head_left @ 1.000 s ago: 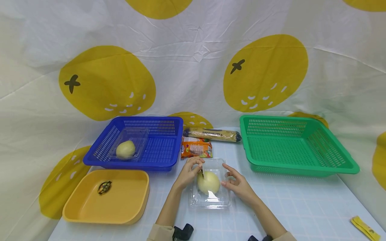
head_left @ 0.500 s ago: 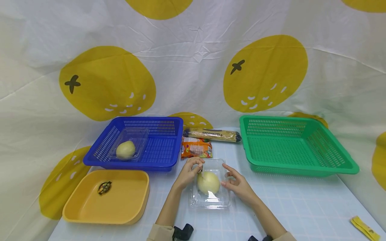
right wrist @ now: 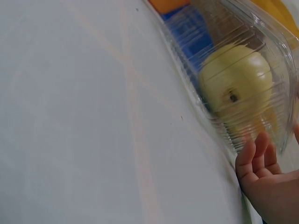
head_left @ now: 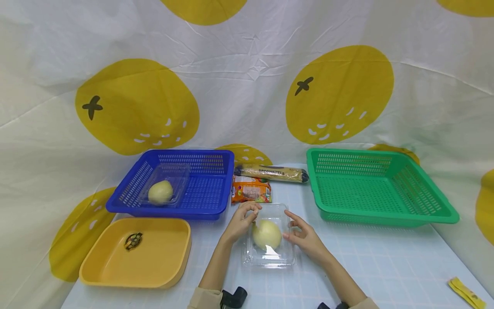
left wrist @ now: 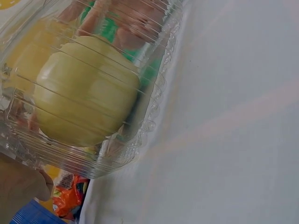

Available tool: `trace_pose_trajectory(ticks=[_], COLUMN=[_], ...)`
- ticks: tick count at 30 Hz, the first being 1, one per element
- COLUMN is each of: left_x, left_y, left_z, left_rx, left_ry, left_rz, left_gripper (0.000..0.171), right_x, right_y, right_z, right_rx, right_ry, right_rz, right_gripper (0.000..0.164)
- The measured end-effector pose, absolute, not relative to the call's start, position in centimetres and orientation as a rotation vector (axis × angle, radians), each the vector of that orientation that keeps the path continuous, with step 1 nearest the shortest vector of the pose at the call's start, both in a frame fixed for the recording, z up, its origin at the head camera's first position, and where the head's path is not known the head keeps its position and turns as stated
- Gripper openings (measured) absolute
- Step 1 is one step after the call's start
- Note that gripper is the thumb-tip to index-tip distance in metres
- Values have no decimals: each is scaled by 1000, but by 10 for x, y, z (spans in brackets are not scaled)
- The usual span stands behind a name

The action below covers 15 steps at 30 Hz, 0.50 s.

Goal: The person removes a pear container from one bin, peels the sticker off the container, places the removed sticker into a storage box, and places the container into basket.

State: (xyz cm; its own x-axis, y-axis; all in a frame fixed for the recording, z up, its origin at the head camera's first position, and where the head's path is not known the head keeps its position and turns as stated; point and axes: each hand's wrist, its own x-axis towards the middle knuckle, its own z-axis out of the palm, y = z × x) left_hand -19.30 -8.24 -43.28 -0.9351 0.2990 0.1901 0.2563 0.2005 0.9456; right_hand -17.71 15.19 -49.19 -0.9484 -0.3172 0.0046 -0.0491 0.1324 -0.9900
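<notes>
A clear plastic clamshell box (head_left: 271,262) stands on the table between my hands. Inside it, seen through the ribbed plastic, is a pale yellow pear (head_left: 267,235); its dark blossom end faces the right wrist camera. My left hand (head_left: 241,221) pinches the box at its far left corner, fingers bent over the rim. On the opposite side my right hand (head_left: 305,237) holds the box, index finger at the far corner and thumb at the side. The right wrist view shows the other fingers (right wrist: 261,151) curled by the box wall. Left fingertips are partly hidden in the left wrist view.
A blue basket (head_left: 210,212) at back left holds another boxed pear (head_left: 161,192). In front of it is a yellow tray (head_left: 154,257). Behind my hands lie an orange snack packet (head_left: 251,191) and spaghetti (head_left: 272,172). A green basket (head_left: 380,214) stands right; a yellow wrapper (head_left: 467,292) lies front right.
Both hands and the box stay in nearly the same place. A small dark spot by the left fingertips, over the pear, turned pale and now shows as a thin greenish bit.
</notes>
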Motion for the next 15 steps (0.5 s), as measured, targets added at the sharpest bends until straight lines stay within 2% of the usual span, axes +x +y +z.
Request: trace_pose_trajectory(ticks=[6, 15], left_x=[-193, -209], left_y=[-82, -83], left_z=[-432, -463], left_rx=[560, 535], left_ry=[2422, 2460], left_rz=[1871, 1872], left_gripper=[15, 14], right_x=[-177, -178], right_y=[152, 152], right_z=[-492, -492], right_rx=[-352, -360], right_ry=[2204, 2194], right_rz=[-1904, -1905], right_gripper=[70, 69])
